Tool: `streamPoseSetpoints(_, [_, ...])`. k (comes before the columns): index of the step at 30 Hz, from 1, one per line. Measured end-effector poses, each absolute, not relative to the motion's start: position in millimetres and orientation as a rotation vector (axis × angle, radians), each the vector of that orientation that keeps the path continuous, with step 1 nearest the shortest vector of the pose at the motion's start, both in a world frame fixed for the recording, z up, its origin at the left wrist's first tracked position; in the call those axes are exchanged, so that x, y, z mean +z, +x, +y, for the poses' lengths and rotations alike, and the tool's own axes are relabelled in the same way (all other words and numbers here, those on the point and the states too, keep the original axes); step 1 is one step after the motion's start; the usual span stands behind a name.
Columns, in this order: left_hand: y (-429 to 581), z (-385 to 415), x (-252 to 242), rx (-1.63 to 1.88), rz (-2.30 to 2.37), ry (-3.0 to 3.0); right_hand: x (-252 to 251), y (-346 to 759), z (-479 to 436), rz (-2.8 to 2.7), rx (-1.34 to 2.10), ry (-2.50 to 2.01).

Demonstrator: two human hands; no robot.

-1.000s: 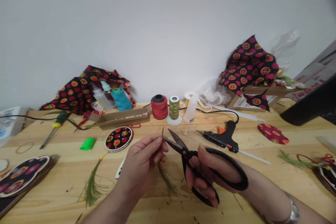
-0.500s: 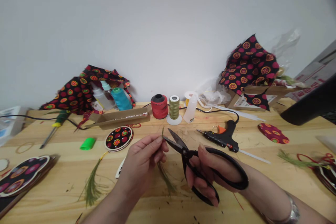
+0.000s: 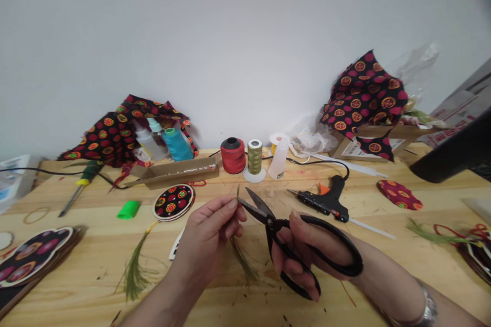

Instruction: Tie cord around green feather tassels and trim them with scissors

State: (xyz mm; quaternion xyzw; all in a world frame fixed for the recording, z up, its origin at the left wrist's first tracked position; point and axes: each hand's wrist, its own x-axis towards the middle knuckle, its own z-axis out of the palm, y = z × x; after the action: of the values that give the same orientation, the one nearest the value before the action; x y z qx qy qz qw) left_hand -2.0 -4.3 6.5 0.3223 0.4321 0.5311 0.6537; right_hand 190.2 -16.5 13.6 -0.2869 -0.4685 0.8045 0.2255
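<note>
My left hand (image 3: 213, 227) pinches a green thread tassel (image 3: 243, 260); its strands hang below the fingers and a short end sticks up above the fingertips. My right hand (image 3: 303, 250) grips black-handled scissors (image 3: 270, 222) by the loops, blades parted. One blade tip touches or nearly touches the left fingertips beside the tassel's upper end. A white-edged piece lies partly hidden behind my left hand. Left of it rests a round patterned ornament (image 3: 174, 202) with a green tassel (image 3: 137, 268) attached.
Behind my hands stand a red thread spool (image 3: 232, 156), a green spool (image 3: 254, 157) and a blue cone of thread (image 3: 177, 144). A black glue gun (image 3: 326, 199) lies to the right. A screwdriver (image 3: 80, 189), green cap (image 3: 128, 210) and patterned pieces (image 3: 36, 255) lie left.
</note>
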Motion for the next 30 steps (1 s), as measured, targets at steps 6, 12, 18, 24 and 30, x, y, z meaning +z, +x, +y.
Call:
streamPoseSetpoints(6, [-1.7, -4.7, 7.5, 1.206, 0.975, 0.731, 13.2, 190.8, -16.4, -1.291, 2.214, -0.786])
streamPoseSetpoints(12, [-0.9, -4.3, 8.0, 1.209, 0.970, 0.725, 13.4, 192.1, -15.9, -1.312, 2.207, -0.788])
streamPoseSetpoints(18, [-1.2, -4.5, 7.1, 1.209, 0.966, 0.737, 11.6, 191.7, -17.3, -1.308, 2.213, -0.774])
streamPoseSetpoints(24, [-1.4, -4.9, 7.2, 1.203, 0.975, 0.732, 14.8, 191.6, -17.4, -1.319, 2.215, -0.812])
streamPoseSetpoints(30, [-2.2, -5.9, 10.0, 1.199, 0.969, 0.742, 15.9, 192.3, -16.4, -1.317, 2.213, -0.802])
